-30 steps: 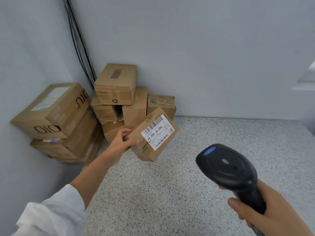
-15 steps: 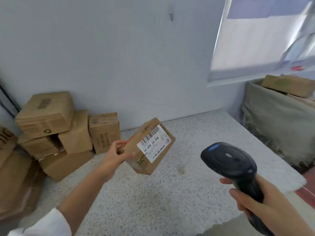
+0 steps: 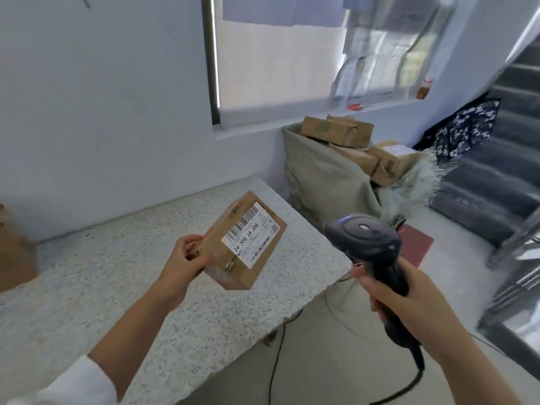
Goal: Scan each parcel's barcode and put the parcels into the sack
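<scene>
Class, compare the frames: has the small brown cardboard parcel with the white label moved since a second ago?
Yes. The small brown cardboard parcel has travelled right along the speckled stone counter towards the grey-green sack.

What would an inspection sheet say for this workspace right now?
Surface: speckled stone counter.
Job's things: labelled parcel held above the counter; sack beyond it holds several parcels; cardboard box at left edge.
Clutter: small red item on the windowsill, blurred.
Grippers: left hand grips the parcel; right hand grips the barcode scanner.
Cables: scanner cord hangs down; black cable hangs below the counter.
Surroundings: window, grey stairs at right.
</scene>
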### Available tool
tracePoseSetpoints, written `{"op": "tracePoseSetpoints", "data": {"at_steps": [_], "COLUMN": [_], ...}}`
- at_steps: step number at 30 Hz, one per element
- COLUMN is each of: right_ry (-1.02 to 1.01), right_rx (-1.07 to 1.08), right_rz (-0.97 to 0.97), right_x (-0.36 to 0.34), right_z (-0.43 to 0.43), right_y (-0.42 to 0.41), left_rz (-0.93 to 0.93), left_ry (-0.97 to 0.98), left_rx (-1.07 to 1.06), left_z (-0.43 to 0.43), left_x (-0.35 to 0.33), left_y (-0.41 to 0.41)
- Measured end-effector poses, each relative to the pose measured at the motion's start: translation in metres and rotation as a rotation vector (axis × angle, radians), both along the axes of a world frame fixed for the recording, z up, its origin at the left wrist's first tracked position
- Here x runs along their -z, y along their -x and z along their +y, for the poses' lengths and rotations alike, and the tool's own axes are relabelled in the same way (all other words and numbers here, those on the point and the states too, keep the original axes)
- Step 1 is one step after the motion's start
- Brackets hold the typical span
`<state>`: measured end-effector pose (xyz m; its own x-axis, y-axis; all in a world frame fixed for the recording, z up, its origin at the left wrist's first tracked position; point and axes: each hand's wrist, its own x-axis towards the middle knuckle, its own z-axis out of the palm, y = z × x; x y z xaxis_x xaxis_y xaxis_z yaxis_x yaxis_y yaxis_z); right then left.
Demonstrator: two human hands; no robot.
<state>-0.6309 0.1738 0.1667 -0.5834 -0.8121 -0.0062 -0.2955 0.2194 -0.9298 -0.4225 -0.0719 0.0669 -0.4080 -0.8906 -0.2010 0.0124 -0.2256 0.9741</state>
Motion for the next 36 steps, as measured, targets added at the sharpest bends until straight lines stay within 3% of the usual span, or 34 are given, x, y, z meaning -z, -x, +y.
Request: {"op": "tracePoseSetpoints", "data": {"at_steps": [10, 18, 36], "right_ry": [0.022, 0.027, 0.061], "right_rx": [0.138, 0.214, 0.173], "right_rz": [-0.04, 0.05, 0.0], "right_x": [0.001, -0.007, -0.003], "right_z": [0.025, -0.018, -0.077], "right_y": [0.076, 0.162, 0.379], "left_rz": [0.029, 0.142, 0.111], "left_ry": [0.054, 0.075, 0.036], "left_rx": [0.164, 0.241, 0.145], "left_z": [0.002, -0.035, -0.084], "left_x": [-0.035, -0.061, -0.075], "left_y": [0.108, 0.201, 0.416]}}
